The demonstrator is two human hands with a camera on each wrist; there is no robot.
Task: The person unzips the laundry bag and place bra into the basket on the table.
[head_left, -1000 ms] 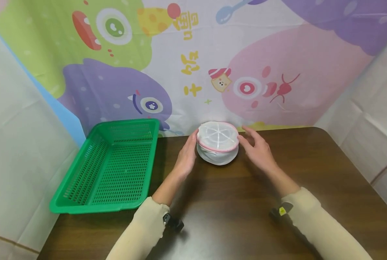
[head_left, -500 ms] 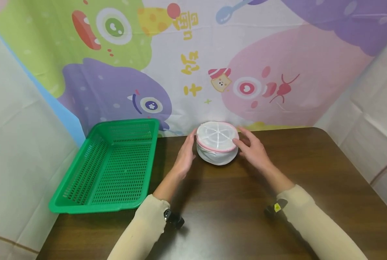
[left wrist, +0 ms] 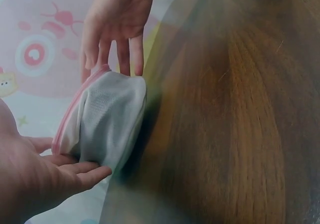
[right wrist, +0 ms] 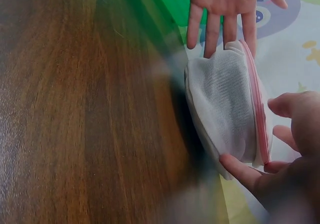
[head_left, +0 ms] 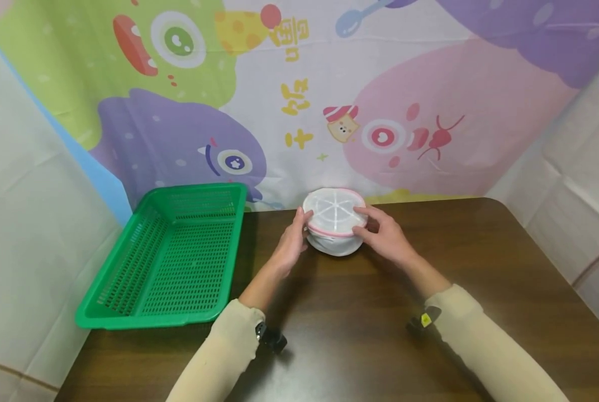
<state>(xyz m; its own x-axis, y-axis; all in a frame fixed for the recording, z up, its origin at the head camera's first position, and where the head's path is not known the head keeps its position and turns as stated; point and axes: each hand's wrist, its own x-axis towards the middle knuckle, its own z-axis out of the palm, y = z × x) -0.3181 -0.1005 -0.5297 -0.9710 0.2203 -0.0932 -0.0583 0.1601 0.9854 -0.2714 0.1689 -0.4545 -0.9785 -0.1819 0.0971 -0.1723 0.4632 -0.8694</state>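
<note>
A round white mesh laundry bag (head_left: 336, 215) with a pink zip around its upper edge stands on the table near the back. My left hand (head_left: 290, 243) is at its left side, thumb near the top rim. In the left wrist view my left hand (left wrist: 45, 179) has its fingers fairly straight against the mesh. My right hand (head_left: 387, 237) is at the other side, fingertips overlapping the top and thumb near the front rim. In the right wrist view my right hand (right wrist: 295, 154) reaches along the zip edge with fingers apart.
To the left stands a green perforated plastic basket (head_left: 194, 251) on the brown wooden table (head_left: 355, 335). A cartoon-printed cloth (head_left: 299, 162) hangs right behind the bag. Pale walls (head_left: 586, 145) flank both sides.
My right hand has moved left, its fingers now over the bag's right edge. My left thumb has come onto the left rim. The bag has shifted very slightly left.
</note>
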